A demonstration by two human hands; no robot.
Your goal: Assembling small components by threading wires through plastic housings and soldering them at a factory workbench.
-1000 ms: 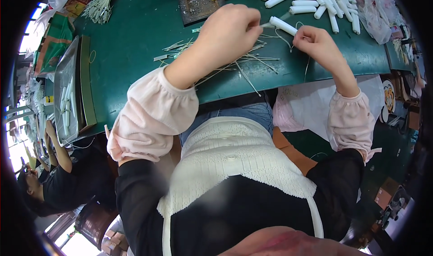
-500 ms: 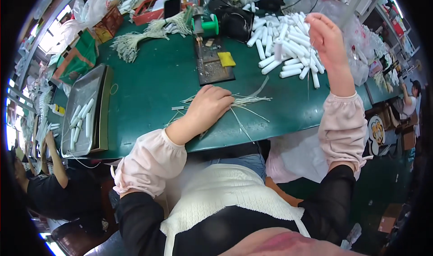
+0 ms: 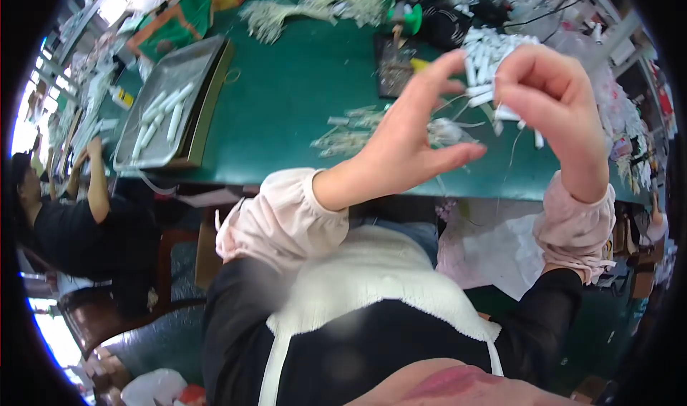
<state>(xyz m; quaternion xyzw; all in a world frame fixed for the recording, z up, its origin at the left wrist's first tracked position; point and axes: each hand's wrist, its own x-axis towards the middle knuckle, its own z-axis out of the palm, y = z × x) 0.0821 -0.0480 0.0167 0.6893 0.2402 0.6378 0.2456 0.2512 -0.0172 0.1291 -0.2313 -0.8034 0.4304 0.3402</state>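
My left hand (image 3: 408,130) is raised over the table edge, thumb and fingers spread, with nothing seen in it. Close by on its right, my right hand (image 3: 554,98) has thumb and fingertips pinched together. From that pinch hangs a thin pale wire (image 3: 512,155), curling down past the table edge. Beneath and left of my left hand lies a loose bundle of pale wires (image 3: 347,135), partly covered by the hand. Behind my right hand is a heap of white cylinders (image 3: 490,51), partly hidden by it.
On the left, a grey metal tray (image 3: 204,66) holds several white cylinders. A dark board (image 3: 392,66) and a green spool (image 3: 408,19) stand behind the wires. Further back lies a long bunch of pale wires (image 3: 286,12). A person in black (image 3: 64,227) works at far left.
My left hand has lifted off the wire bundle and opened, moving right. My right hand has come away from the cylinder heap, nearer my left hand. The whole view has shifted.
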